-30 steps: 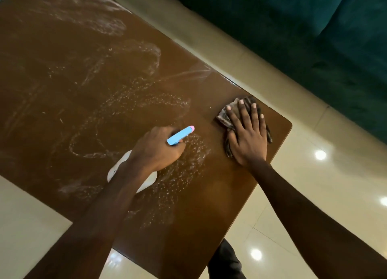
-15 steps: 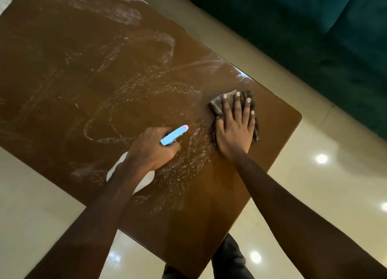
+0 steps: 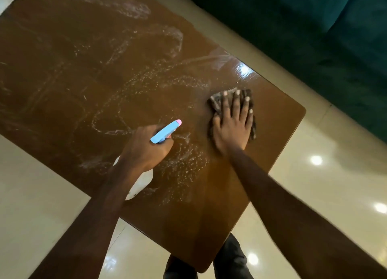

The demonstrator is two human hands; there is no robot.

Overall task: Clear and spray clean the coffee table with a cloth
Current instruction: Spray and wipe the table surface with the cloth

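Observation:
The brown coffee table point(image 3: 79, 73) fills most of the view, its top streaked with white spray droplets and wipe marks. My left hand point(image 3: 144, 148) grips a white spray bottle point(image 3: 140, 184) with a blue and pink head, held just above the table near its front edge. To the right, my right hand point(image 3: 232, 123) presses flat with straight fingers on a dark crumpled cloth point(image 3: 217, 101) lying on the tabletop near the right corner. Most of the cloth is hidden under the palm.
A dark green sofa point(image 3: 314, 31) runs along the top right, a strip of glossy beige tiled floor point(image 3: 314, 184) between it and the table. My dark trouser legs point(image 3: 228, 260) show below the table's near corner.
My right hand has slid the cloth leftward across the tabletop, away from the right corner and toward the sprayed patch. The left hand keeps its hold on the bottle in about the same spot.

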